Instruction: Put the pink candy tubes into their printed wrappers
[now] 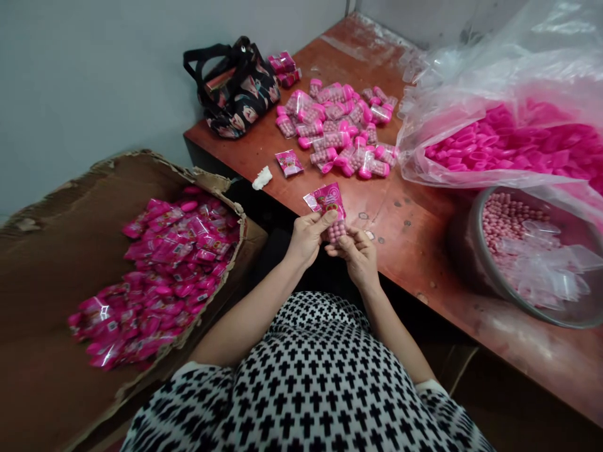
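In front of my body, my left hand [307,238] pinches a pink printed packet [332,197] between thumb and fingers. Just below the packet is a small see-through bottle [336,232] full of pink candy balls. My right hand [358,251] has its thumb and fingers closed on the bottle's lower right side. Whether the bottle is partly inside the packet or only behind it, I cannot tell. On the table beyond lie another flat pink packet [289,163] and a pile of filled candy bottles with pink caps [330,119].
A cardboard box [42,301] of filled pink packets [164,270] stands at left. A floral handbag [242,103] and a crumpled white scrap [262,177] lie on the table [400,245]. At right are a plastic bag of pink parts [518,141] and a grey bucket [480,251] holding candy balls.
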Motion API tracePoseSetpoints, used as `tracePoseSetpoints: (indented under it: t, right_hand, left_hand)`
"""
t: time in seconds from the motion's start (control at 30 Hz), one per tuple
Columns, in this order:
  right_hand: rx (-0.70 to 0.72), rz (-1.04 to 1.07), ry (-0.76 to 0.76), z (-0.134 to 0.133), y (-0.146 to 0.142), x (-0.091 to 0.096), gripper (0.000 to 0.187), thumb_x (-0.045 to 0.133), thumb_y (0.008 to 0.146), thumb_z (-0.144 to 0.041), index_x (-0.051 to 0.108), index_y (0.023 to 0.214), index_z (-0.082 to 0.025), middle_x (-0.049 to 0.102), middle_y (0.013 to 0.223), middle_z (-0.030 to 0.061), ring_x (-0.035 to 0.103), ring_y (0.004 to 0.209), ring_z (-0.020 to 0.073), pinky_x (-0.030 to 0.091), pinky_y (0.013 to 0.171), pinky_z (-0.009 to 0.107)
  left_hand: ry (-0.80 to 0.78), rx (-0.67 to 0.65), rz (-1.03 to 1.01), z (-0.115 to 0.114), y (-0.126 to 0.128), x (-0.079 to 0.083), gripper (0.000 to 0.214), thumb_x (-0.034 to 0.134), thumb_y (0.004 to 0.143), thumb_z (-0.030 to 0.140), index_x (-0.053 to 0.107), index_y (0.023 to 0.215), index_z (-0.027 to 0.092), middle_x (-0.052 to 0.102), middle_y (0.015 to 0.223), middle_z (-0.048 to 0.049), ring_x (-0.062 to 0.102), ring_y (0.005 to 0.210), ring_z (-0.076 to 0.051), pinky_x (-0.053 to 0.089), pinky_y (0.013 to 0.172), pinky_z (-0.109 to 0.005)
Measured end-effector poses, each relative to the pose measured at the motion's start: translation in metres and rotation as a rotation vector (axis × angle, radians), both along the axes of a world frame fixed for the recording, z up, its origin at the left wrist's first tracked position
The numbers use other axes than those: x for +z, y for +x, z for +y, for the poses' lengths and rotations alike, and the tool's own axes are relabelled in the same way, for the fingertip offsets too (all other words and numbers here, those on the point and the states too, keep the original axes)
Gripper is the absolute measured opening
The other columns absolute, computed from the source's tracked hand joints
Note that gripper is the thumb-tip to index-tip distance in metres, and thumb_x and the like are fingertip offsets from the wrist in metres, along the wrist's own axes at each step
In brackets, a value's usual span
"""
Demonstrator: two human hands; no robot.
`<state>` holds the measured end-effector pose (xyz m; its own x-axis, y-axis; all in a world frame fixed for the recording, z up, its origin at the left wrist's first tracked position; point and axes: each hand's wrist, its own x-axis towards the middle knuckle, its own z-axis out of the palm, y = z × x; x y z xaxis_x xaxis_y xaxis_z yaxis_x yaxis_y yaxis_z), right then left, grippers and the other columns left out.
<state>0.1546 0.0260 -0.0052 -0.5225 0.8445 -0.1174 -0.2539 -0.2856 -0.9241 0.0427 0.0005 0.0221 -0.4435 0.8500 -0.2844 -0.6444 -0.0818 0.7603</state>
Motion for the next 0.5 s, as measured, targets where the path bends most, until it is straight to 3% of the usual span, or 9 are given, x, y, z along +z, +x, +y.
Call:
tracePoseSetpoints:
  t: [0.17, 0.33, 0.43, 0.5]
  right_hand:
    - [-0.155, -0.029, 0.027, 0.003, -0.004, 0.000, 0.030, 0.072, 0.071, -0.037, 0.055, 0.089, -0.019, 0.068, 0.067, -0.0034, 0.065, 0.049, 0.0114, 0.059, 0.050, 0.025]
    - [-0.008, -0.018, -0.006, 0.017, -0.002, -0.004, 0.034, 0.076, 0.065, -0.035, 0.048, 0.077, -0.020, 0.065, 0.055, -0.0061, 0.059, 0.039, 0.0092, 0.047, 0.036, 0.017]
    - [0.094, -0.050, 0.056, 0.023, -0.003, -0.003, 0.035, 0.076, 0.064, -0.032, 0.044, 0.074, -0.020, 0.061, 0.049, -0.0082, 0.051, 0.032, 0.0062, 0.036, 0.030, 0.013]
    - [0.122, -0.075, 0.089, 0.024, -0.008, 0.000, 0.039, 0.077, 0.062, -0.033, 0.041, 0.072, -0.021, 0.056, 0.045, -0.0112, 0.044, 0.028, 0.0045, 0.030, 0.028, 0.013]
  left_hand:
    - [-0.081, -0.003, 0.028, -0.005, 0.013, -0.010, 0.031, 0.081, 0.056, 0.034, 0.062, 0.059, 0.009, 0.060, 0.057, -0.0012, 0.052, 0.049, -0.007, 0.042, 0.046, -0.019]
    - [-0.047, -0.103, -0.030, -0.013, 0.010, -0.010, 0.031, 0.079, 0.060, 0.035, 0.062, 0.060, 0.008, 0.059, 0.056, -0.0022, 0.054, 0.047, -0.010, 0.047, 0.049, -0.025]
    - [0.014, -0.228, -0.064, -0.018, 0.001, -0.008, 0.029, 0.077, 0.063, 0.033, 0.065, 0.064, 0.007, 0.063, 0.059, -0.0052, 0.059, 0.051, -0.014, 0.051, 0.055, -0.030]
    - [0.013, -0.235, -0.105, -0.022, -0.003, -0.006, 0.026, 0.078, 0.062, 0.030, 0.067, 0.067, 0.007, 0.065, 0.065, -0.0062, 0.062, 0.058, -0.015, 0.053, 0.062, -0.031]
